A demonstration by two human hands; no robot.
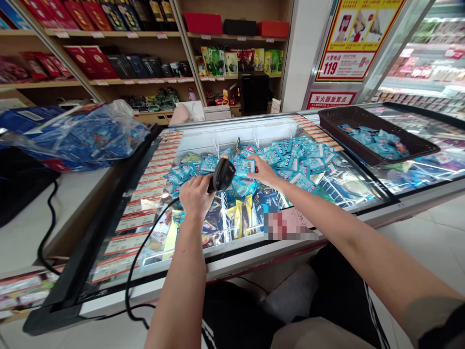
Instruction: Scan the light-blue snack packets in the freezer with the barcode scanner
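My left hand is closed round the handle of a black barcode scanner, whose head points toward the packet on the right. A black cable runs down from its grip. My right hand pinches a small light-blue packet by its right end, with its printed side up. Under and around both hands, many similar blue packets lie heaped on the glass top of a chest freezer. Yellow-wrapped goods show through the glass below.
A brown basket with several blue packets stands on the freezer's right part. At the left, a plastic bag of blue packs rests on a counter. Behind are shelves of boxes. The scanner cable hangs over the front edge.
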